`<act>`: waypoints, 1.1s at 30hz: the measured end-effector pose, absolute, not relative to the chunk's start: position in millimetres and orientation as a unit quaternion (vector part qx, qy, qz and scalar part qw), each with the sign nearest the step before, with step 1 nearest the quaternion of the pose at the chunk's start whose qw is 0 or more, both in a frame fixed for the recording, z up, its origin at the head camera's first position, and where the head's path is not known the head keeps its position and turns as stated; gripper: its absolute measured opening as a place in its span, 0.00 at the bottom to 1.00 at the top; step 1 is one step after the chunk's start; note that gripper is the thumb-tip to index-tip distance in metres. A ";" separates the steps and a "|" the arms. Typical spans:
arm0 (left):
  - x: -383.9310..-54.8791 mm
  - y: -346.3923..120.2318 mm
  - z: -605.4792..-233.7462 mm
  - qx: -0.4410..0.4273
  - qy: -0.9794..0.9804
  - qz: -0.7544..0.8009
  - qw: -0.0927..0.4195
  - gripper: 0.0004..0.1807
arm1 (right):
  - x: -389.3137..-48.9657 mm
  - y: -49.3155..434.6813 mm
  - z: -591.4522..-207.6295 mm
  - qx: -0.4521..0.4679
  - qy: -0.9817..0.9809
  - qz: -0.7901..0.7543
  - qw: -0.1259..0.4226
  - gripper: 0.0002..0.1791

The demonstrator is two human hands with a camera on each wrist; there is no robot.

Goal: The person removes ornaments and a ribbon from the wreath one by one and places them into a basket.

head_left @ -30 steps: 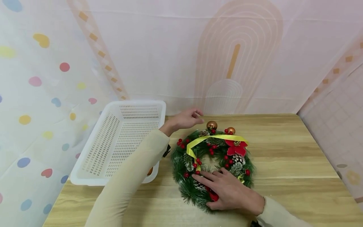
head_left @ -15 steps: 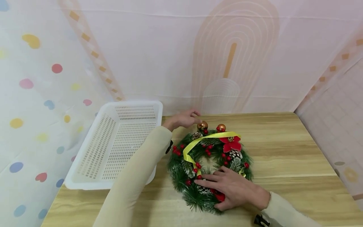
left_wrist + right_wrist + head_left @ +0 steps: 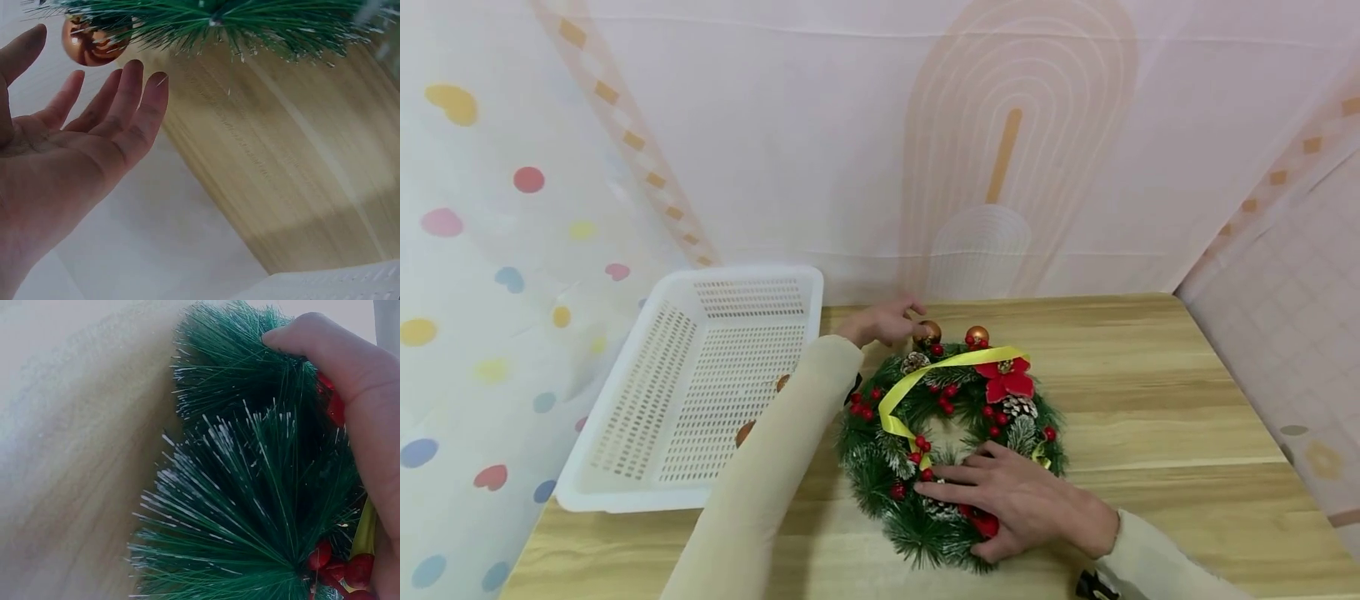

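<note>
A green wreath [image 3: 917, 525] with red berries, pinecones, red flowers and a yellow ribbon [image 3: 910, 387] lies flat on the table. Two copper baubles are at its far edge, one left bauble [image 3: 929, 333] and one right bauble [image 3: 977, 335]. My left hand [image 3: 887, 322] is beside the left bauble, its fingertips overlapping it in the head view. In the left wrist view its fingers are loosely spread, with the bauble [image 3: 94, 44] just beyond them. My right hand [image 3: 1022, 496] rests across the wreath's near side, fingers extended toward the centre hole, thumb [image 3: 312, 337] on the outer needles.
A white perforated basket [image 3: 576, 487] stands on the left of the wooden table [image 3: 1150, 467]. Inside it, copper round things [image 3: 745, 432] show partly behind the left sleeve [image 3: 775, 450]. A patterned cloth backdrop [image 3: 820, 150] rises behind the table's far edge.
My left hand has come closer to the left bauble, until its fingertips overlap it. My right hand stays on the wreath. The head view has shifted slightly, uncovering round things in the basket.
</note>
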State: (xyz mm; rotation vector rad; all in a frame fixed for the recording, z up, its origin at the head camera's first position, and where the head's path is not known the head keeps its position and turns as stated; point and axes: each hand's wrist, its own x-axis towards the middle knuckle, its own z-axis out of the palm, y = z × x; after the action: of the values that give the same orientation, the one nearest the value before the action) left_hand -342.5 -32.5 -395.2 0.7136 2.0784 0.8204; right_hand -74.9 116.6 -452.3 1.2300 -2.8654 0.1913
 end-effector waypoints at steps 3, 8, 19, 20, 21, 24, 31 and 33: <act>-341.0 -31.6 -397.9 0.277 0.807 0.331 0.403 0.31 | -73.7 115.7 -452.7 0.392 -0.918 0.063 0.010 0.53; -339.6 -30.4 -402.2 0.275 0.807 0.335 0.401 0.33 | -72.3 115.2 -452.9 0.387 -0.920 0.065 0.005 0.53; -335.8 -30.8 -407.3 0.267 0.801 0.364 0.393 0.29 | -72.1 113.6 -453.5 0.385 -0.920 0.073 0.007 0.53; -335.8 -30.7 -406.9 0.269 0.803 0.367 0.387 0.29 | -72.0 113.7 -453.3 0.384 -0.920 0.073 0.006 0.52; -335.5 -30.6 -406.4 0.271 0.804 0.369 0.380 0.28 | -72.0 113.8 -453.0 0.384 -0.921 0.074 0.004 0.52; -334.3 -30.2 -404.4 0.279 0.811 0.368 0.359 0.27 | -71.8 114.2 -452.2 0.381 -0.921 0.075 -0.002 0.52; -333.0 -31.0 -401.8 0.294 0.826 0.348 0.332 0.27 | -71.6 113.9 -451.3 0.381 -0.921 0.080 -0.006 0.51; -332.8 -31.2 -400.9 0.296 0.827 0.346 0.329 0.27 | -71.6 114.1 -451.8 0.381 -0.921 0.081 -0.005 0.51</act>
State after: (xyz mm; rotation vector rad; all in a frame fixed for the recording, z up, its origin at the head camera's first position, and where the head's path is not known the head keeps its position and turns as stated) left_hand -332.8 -31.2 -400.9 0.7742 2.1652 0.9066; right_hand -71.6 114.1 -451.8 1.2013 -2.9022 0.2548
